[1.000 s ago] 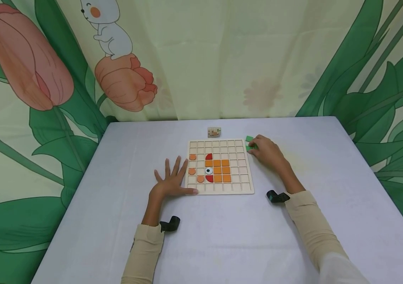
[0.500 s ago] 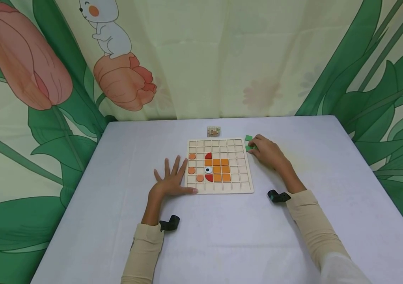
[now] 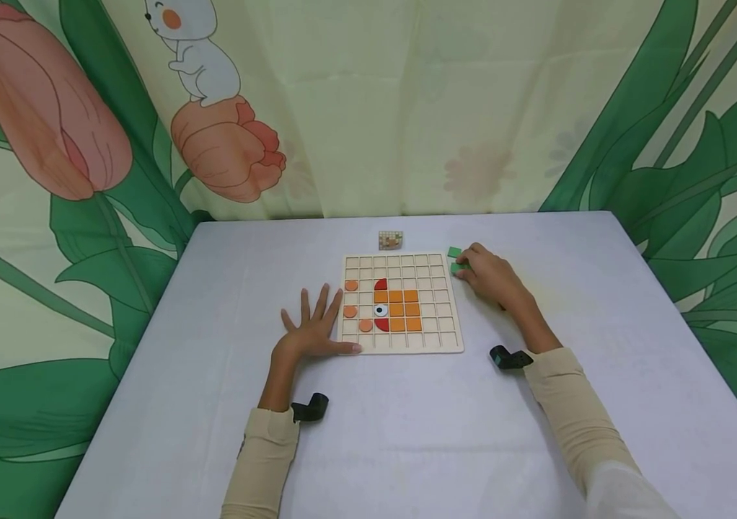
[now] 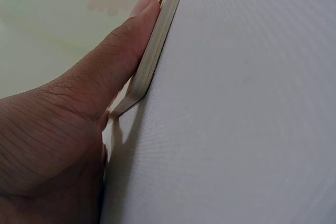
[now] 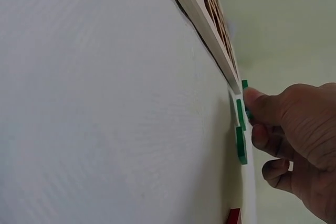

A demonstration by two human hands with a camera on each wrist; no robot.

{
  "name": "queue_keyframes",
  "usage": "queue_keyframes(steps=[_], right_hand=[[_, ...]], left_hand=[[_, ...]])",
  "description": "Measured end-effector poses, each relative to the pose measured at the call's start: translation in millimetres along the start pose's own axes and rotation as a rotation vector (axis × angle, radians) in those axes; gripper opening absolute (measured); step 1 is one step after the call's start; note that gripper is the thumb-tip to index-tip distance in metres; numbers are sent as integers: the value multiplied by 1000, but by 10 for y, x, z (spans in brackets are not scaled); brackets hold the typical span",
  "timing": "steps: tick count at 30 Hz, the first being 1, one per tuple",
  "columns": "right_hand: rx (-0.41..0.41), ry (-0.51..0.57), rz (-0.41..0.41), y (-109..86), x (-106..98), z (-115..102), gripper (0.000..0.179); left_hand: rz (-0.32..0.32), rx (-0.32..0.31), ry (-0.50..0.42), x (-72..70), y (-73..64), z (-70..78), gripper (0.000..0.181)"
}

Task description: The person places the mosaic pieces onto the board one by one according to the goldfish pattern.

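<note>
A wooden grid board [image 3: 443,340] lies on the table, with orange square tiles [image 3: 397,311], red pieces [image 3: 382,325], a white eye tile [image 3: 381,310] and peach discs [image 3: 365,326] in its cells. My left hand [image 3: 309,339] spreads its fingers at the board's left side; the thumb rests on the front left corner. Beyond the board's right edge, my right hand [image 3: 493,277] pinches a green tile [image 5: 244,84] between thumb and fingers, partly hidden. Other green tiles [image 5: 241,145] lie on the cloth under that hand.
A small picture card [image 3: 391,240] with a grid pattern lies behind the board. Part of a red piece [image 5: 234,216] shows at the bottom of the right wrist view. White cloth [image 3: 401,432] covers the table, and a printed curtain [image 3: 394,108] hangs behind it.
My right hand has shifted slightly away from me, and the green tile at its fingertips has moved a little with it. The left hand stays on the board.
</note>
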State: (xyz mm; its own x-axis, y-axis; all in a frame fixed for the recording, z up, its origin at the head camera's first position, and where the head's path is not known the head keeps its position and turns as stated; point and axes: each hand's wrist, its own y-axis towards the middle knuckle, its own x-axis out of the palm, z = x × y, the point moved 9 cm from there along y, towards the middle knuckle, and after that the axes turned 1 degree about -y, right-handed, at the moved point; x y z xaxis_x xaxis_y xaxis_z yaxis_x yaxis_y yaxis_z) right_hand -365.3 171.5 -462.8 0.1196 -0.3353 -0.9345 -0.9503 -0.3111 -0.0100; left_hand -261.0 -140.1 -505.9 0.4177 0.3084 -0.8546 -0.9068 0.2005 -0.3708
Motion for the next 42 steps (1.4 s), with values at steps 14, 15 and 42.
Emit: queue_keyframes(steps=[14,15,42], right_hand=[[-67,-5,-24,115,114,-293,29],[-74,-9,-26,126,125,-313,29],[-86,0,-63,244,248,-560,33]], left_hand=[[-6,6,8,0,-13,14,122],[-6,6,9,-2,-16,16,122],[-1,-1,7,-5,-20,18,121]])
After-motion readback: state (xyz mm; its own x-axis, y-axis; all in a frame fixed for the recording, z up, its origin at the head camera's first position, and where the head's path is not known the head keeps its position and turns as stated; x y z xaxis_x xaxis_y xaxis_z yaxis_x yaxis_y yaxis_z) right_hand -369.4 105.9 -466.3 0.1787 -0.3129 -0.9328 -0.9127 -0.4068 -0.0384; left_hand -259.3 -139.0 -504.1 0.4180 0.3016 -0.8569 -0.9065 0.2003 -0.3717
